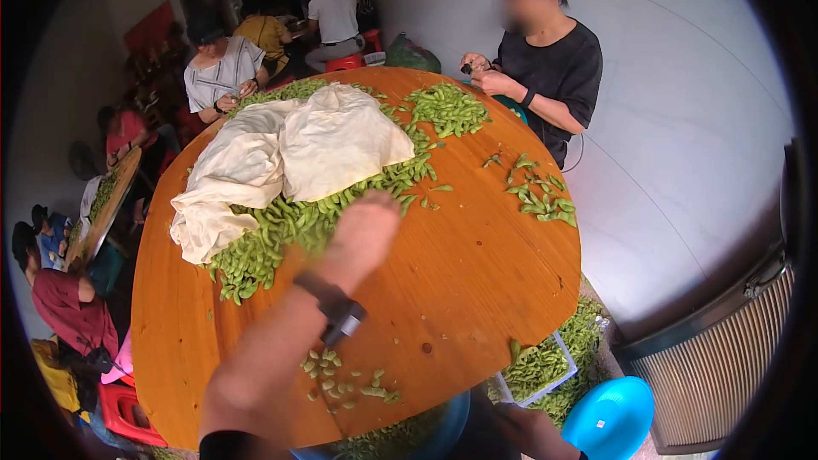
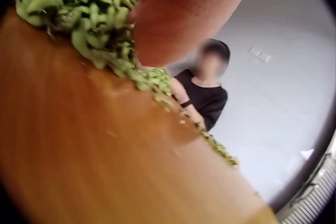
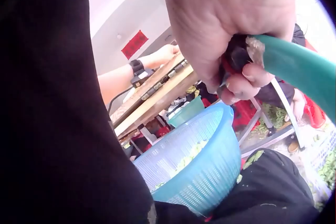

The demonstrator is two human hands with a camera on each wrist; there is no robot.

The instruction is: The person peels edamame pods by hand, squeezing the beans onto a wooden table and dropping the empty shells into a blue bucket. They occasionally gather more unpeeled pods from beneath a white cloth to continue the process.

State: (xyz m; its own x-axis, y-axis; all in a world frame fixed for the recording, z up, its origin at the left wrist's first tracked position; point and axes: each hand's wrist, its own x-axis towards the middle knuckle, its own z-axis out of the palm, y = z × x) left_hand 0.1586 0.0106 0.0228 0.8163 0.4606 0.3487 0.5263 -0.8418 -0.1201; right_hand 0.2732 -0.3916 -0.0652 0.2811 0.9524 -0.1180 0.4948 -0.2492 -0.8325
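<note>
Over the wooden table (image 1: 477,281), my left hand (image 1: 366,226) is blurred at the near edge of a pile of green pods (image 1: 256,247). In the left wrist view that hand (image 2: 178,14) covers part of the pods (image 2: 100,24); its fingertips and anything in them are hidden. Low beside the table edge is my right hand (image 1: 532,433). The right wrist view shows this hand (image 3: 236,29) with fingers curled round a small dark object (image 3: 238,53), against a teal curved rim (image 3: 299,64). Shelled beans (image 1: 341,383) lie near the table's front edge.
Cream cloths (image 1: 336,140) cover part of the pile. A person in black (image 1: 550,60) stands across the table; another in a striped top (image 1: 226,72) is at the far left. A blue basket (image 3: 205,155) is below the table, with a crate (image 1: 554,375) and blue basin (image 1: 609,417) at right.
</note>
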